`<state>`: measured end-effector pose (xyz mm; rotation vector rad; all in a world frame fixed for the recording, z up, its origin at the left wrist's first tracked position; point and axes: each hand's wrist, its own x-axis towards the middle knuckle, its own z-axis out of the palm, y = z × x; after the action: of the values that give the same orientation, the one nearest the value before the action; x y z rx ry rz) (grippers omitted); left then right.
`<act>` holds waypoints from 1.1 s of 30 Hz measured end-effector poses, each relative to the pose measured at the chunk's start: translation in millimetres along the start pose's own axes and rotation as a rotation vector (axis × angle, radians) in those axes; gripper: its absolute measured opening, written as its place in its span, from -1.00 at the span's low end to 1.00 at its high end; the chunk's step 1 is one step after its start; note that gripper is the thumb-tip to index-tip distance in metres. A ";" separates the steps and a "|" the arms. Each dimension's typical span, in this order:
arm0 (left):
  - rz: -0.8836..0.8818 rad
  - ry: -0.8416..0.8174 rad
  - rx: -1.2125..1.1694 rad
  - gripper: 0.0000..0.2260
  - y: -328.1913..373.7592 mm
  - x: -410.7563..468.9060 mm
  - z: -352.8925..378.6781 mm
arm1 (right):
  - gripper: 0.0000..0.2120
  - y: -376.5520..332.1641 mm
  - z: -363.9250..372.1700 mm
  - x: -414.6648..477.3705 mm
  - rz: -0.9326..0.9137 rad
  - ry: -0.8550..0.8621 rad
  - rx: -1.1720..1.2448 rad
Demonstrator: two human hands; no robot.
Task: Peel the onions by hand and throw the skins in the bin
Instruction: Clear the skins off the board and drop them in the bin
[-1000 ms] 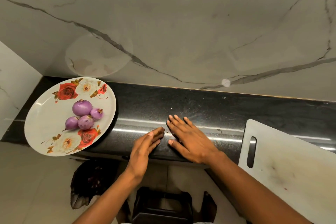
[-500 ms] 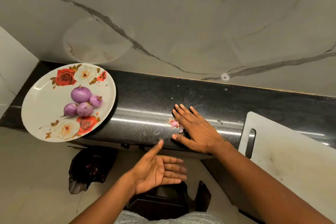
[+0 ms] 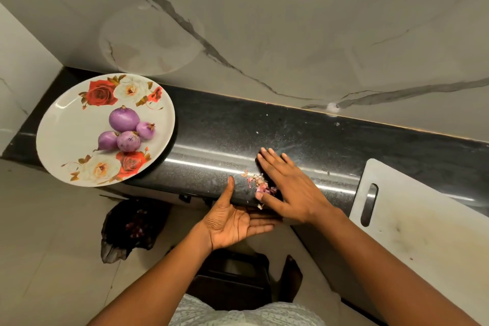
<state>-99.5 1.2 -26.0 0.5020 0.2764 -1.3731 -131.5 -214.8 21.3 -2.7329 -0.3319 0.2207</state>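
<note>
Several peeled purple onions [image 3: 126, 130] lie together on a white plate with red roses [image 3: 66, 135] at the left end of the black counter [image 3: 304, 135]. My right hand [image 3: 288, 188] lies flat on the counter, fingers straight, with a small heap of pink onion skin scraps [image 3: 258, 184] against its left edge. My left hand [image 3: 235, 219] is held palm up, fingers straight, just below the counter's front edge, right under the scraps. A black bin bag [image 3: 129, 230] with skins inside sits on the floor below the plate.
A white cutting board [image 3: 423, 219] with a slot handle lies on the counter at the right. A marble wall rises behind the counter. A dark stool [image 3: 232, 280] stands on the tiled floor beneath my arms, and a foot is beside it.
My left hand turned palm up and rose to the counter's front edge. My right hand slid the skin scraps toward that edge, and the scraps came into sight beside it.
</note>
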 end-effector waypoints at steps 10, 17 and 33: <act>0.023 0.028 -0.066 -0.07 -0.2 -1.1 -3.3 | -0.24 -40.3 20.6 -24.2 -0.227 -0.161 -0.122; 0.045 0.054 -0.074 -0.09 -0.2 -2.4 2.0 | -0.27 -44.0 15.4 -27.3 -0.181 -0.077 0.062; 0.016 0.087 -0.071 -0.05 1.7 -5.6 1.2 | -0.36 -48.7 29.4 -49.5 -0.211 -0.062 -0.038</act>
<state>-99.1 5.6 -22.0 0.5046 0.3894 -1.3230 -194.5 -173.4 18.5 -2.7060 -0.6432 0.2437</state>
